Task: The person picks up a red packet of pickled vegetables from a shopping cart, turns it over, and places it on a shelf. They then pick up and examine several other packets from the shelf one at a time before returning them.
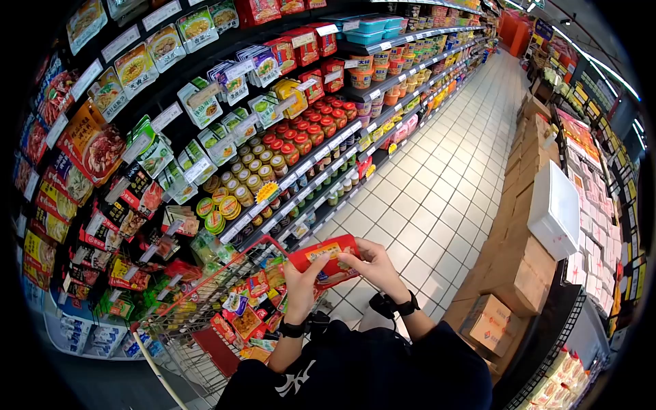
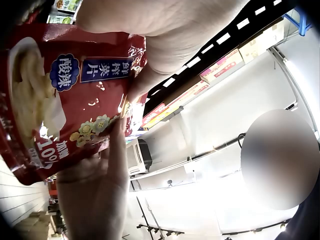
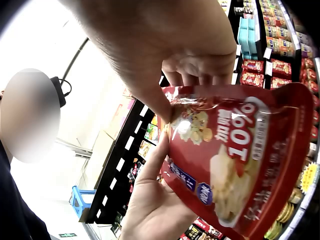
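Holding one red packet (image 1: 328, 254) with both hands, the person stands in a shop aisle. The left hand (image 1: 298, 287) grips one end of the packet and the right hand (image 1: 379, 266) grips the other end, each thumb lying on its face. The packet is in front of the body, near a shopping cart (image 1: 217, 352); whether it is partly above the cart, I cannot tell. In the wrist views, a side with pale slices and "10%" is visible. Inside the cart lie many colourful packages (image 1: 249, 321). To the left is a long shelf, bearing jars with red lids (image 1: 301, 137) and hanging bags. To the right, beyond the tiled floor (image 1: 430, 198), cardboard boxes (image 1: 523, 273) are stacked beside a white box (image 1: 555, 208).
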A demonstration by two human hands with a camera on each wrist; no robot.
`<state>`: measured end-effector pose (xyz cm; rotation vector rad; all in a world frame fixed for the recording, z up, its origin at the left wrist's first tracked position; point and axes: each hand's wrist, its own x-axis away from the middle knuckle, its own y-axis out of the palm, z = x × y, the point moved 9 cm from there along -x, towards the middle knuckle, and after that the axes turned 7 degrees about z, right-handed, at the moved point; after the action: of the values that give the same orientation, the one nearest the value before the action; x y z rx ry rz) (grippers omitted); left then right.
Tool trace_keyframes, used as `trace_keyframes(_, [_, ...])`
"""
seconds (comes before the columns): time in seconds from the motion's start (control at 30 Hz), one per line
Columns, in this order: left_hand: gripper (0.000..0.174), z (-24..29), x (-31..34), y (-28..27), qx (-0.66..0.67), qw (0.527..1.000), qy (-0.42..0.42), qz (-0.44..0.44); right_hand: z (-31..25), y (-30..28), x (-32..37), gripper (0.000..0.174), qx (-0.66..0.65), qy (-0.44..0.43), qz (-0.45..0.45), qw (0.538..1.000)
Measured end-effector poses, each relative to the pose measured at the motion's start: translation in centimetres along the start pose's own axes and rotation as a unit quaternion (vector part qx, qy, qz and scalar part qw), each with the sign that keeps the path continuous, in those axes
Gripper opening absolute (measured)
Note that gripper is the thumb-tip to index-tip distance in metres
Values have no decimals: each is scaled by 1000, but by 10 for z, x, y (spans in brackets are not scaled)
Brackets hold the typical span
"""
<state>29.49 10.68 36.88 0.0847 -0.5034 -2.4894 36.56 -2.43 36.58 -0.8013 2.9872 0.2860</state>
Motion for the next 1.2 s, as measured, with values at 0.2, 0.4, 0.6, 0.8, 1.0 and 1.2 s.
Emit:
trace_keyframes(0.2, [21,-15,-46,44,50,998,15,33,4,-54,-29,24,21,40,-41,998])
trace_keyframes(0.4, [23,-29,-92,133,73,997,-30,-2,-27,-126,-72,23,-25,30,-26,999])
trace_keyframes(0.6, [32,-22,-129,226,29,995,-17,-92,-65,-209,-114,22,-45,-25,33,998])
trace_keyframes(0.8, [31,-30,-137,302,-60,986,14,-157,-106,-287,-143,21,-77,-89,75,990])
trace_keyframes(1.0, [26,-49,-137,356,-97,980,55,-163,-121,-346,-160,22,-71,-102,76,989])
trace_keyframes(1.2, [26,-75,-142,369,-104,982,77,-140,-112,-372,-172,23,-66,-79,43,994])
